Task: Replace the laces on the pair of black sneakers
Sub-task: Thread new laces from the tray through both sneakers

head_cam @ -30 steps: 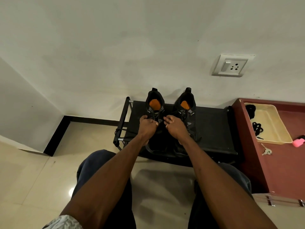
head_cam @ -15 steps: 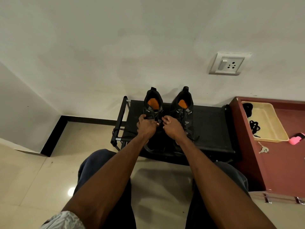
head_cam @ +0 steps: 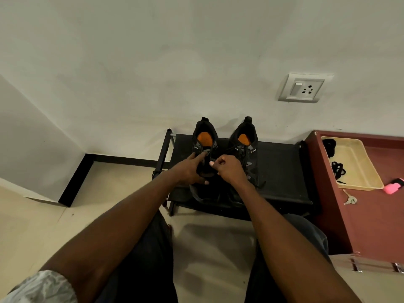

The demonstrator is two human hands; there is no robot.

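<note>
Only one view here, the head cam. The pair of black sneakers (head_cam: 225, 149) sat side by side on a low black shoe rack (head_cam: 279, 171), heels up against the wall (head_cam: 153, 73), orange insoles showing. The rack's left edge stopped short of the room corner, so there was open tiled floor (head_cam: 39, 226) on that side, while its right end butted up near a maroon cabinet (head_cam: 376, 215). Both hands were on the left sneaker (head_cam: 204, 147): the left hand (head_cam: 189, 170) lay on it with index finger stretched out toward the tongue and its thumb low on the shoe; the right hand's (head_cam: 229, 170) grip was closed, fingers curled, apparently pinching a lace, though black on black made it hard to make out. Small white logos on the tongues were too tiny to read. On the cabinet top a cream tray (head_cam: 358, 171) held loose black laces (head_cam: 338, 170), with a key (head_cam: 350, 200) just beside it and a pink thing (head_cam: 393, 188) near its corner. A switch socket (head_cam: 302, 88) was on the wall above.
</note>
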